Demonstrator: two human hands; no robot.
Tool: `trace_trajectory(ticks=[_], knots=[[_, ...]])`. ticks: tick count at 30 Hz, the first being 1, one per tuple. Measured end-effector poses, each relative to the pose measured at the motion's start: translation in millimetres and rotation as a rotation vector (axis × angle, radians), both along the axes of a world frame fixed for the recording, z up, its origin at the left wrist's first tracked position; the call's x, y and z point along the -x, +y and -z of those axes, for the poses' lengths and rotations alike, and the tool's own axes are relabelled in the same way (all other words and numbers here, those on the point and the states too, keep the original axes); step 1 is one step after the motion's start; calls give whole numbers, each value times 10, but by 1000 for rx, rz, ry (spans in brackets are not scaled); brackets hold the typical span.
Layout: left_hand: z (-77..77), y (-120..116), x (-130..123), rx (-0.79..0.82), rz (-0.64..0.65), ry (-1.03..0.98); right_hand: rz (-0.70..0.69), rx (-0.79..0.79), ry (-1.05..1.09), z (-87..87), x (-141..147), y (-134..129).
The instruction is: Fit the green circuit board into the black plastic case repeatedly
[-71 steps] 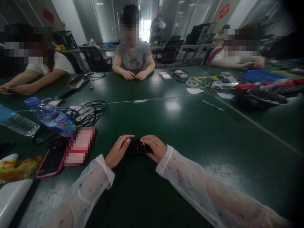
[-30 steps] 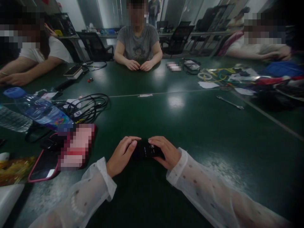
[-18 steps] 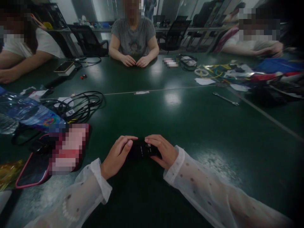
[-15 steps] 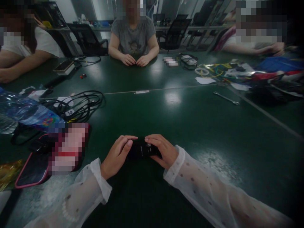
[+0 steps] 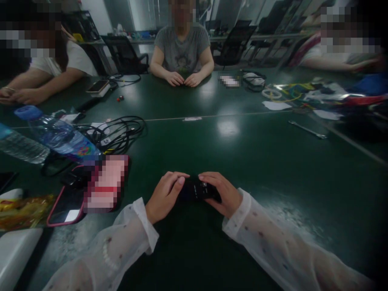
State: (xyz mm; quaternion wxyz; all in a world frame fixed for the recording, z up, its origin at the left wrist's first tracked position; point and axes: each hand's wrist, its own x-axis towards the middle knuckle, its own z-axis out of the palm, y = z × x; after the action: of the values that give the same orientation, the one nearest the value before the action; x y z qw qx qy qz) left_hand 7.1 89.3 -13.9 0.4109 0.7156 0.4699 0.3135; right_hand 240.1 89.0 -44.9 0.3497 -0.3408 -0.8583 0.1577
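A small black box-shaped device with white print lies flat at the near middle of the green table, between my two hands. My left hand is curled round its left end, thumb and fingers closed on it. Round the right end, my right hand has its fingers over the far edge and its thumb at the near edge. Both hands cover the device's ends, so its exact kind does not show. Sheer white sleeves with dark spots reach to both wrists.
To the left are phones with a red-edged case, a water bottle, coiled black cables and a yellow wrapper. A wrench lies at the right. A person in grey sits opposite, hands together.
The whole view has shifted to the right, bringing more of the left side into sight. Both my hands keep the same grip on the black device.
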Motion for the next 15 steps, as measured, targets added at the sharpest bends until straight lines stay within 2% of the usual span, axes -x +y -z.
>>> trace_trajectory(ticks=[5,15], knots=[[-22,8,14,-23,-15,1,5,7,22,37,17,22],[-78,7,85,-57,36,49,63,5,31,112,18,51]])
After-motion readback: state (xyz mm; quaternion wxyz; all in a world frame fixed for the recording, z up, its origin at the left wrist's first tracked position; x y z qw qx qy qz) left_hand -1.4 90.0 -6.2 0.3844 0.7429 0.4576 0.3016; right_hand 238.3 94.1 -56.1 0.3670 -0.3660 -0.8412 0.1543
